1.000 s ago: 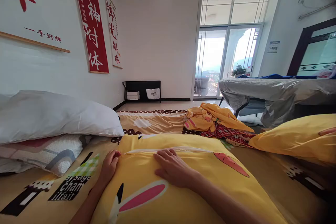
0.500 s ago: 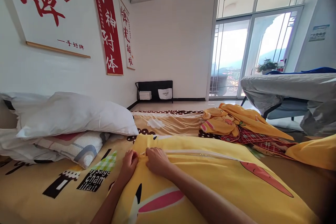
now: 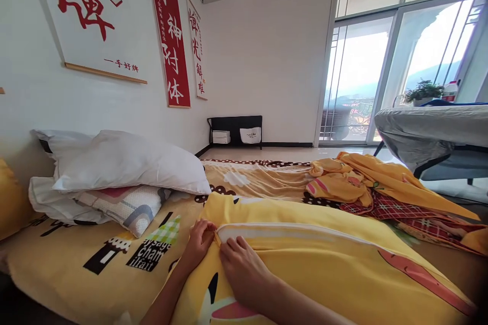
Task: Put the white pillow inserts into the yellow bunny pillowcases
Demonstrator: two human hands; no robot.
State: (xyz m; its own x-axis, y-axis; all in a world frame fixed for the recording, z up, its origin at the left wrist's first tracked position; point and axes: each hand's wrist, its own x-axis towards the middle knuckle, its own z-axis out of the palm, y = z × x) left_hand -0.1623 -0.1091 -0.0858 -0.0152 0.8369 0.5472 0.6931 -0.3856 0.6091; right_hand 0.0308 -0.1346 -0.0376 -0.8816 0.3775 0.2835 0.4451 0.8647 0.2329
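Note:
A yellow zippered cover (image 3: 305, 269) with cartoon prints lies bulging across the bed in front of me. Its long zipper opening (image 3: 274, 229) gapes near the left end, and white material shows inside. At that end corner my left hand (image 3: 201, 238) is closed, pinching the yellow fabric. Just to its right, my right hand (image 3: 244, 269) is closed on the near edge of the opening, fingertips curled over the cloth. The zipper pull itself is hidden.
White pillows (image 3: 125, 162) and a patterned pillow (image 3: 131, 208) are heaped at the left. Crumpled orange clothes (image 3: 351, 180) lie on the patterned bedsheet (image 3: 110, 284) at right. A covered table (image 3: 427, 127) stands beyond, near the sliding glass door (image 3: 358, 81).
The left end of the zipper now gapes wider, showing white inside. My right hand has come nearer to me along the cover. The view has turned slightly left.

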